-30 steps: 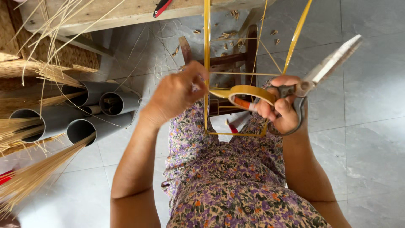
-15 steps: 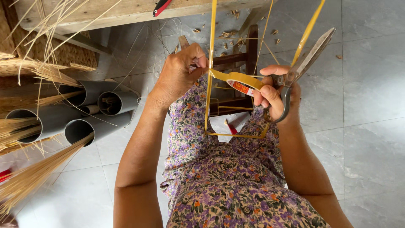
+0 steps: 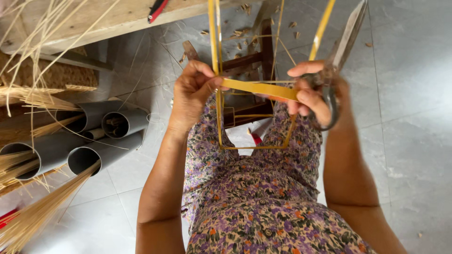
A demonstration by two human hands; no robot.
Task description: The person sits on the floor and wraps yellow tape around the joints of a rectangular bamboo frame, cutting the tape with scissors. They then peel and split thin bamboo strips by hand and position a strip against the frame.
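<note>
1. The left hand [image 3: 193, 94] is closed in a pinch on one end of a flat yellow strip [image 3: 259, 88], at the point where the strip meets the left upright of a thin yellow frame [image 3: 217, 70].
2. The right hand [image 3: 313, 96] grips the other end of the strip between thumb and fingers. The same hand also carries a pair of scissors [image 3: 341, 47]: fingers pass through the dark handle loop, and the grey blades point up and away, toward the top of the view.
3. The strip runs nearly level between the two hands, sloping slightly down toward the right hand, and crosses in front of the frame.
4. The frame is upright above the person's lap. Its bottom bar lies just above the floral dress [image 3: 254, 207]; its right upright passes behind the right hand.
5. Behind the frame, a dark wooden stool [image 3: 249, 61] stands on the grey tiled floor [image 3: 409, 141].
6. To the left, grey plastic pipes [image 3: 99, 141] lie on their sides, with bundles of pale straw-like fibres [image 3: 37, 211] in and around them.
7. A wooden bench [image 3: 108, 19] crosses the top left, with a red-and-black tool [image 3: 156, 9] on it.
</note>
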